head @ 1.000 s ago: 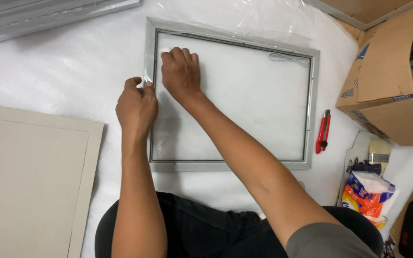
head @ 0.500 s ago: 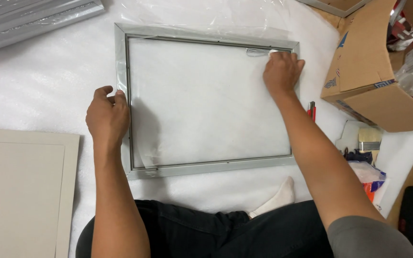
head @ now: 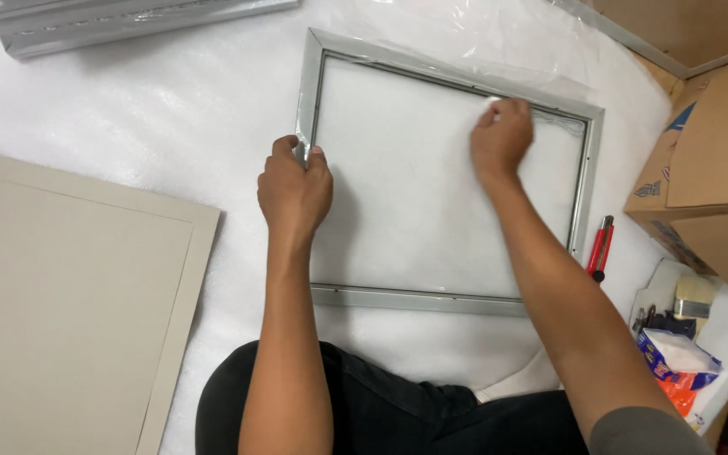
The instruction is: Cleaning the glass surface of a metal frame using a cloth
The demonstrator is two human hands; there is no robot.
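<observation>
A grey metal picture frame [head: 431, 299] lies flat on white foam sheeting, with a clear pane inside it. My left hand [head: 294, 187] grips the frame's left rail, fingers curled over the edge. My right hand [head: 503, 136] presses a small white cloth or wad [head: 494, 103] onto the pane near the upper right corner, just below the top rail. Loose clear plastic film [head: 482, 42] lies over the frame's top edge.
A beige board [head: 52, 295] lies at the left. Grey metal rails [head: 128, 21] sit at the top left. A cardboard box [head: 709, 185] stands at the right, with a red utility knife [head: 600, 246], a brush [head: 693, 297] and a colourful packet [head: 676, 362] near it.
My right hand has slid across the pane from the left side to the upper right corner and back a little leftward. My left hand has stayed on the left rail.
</observation>
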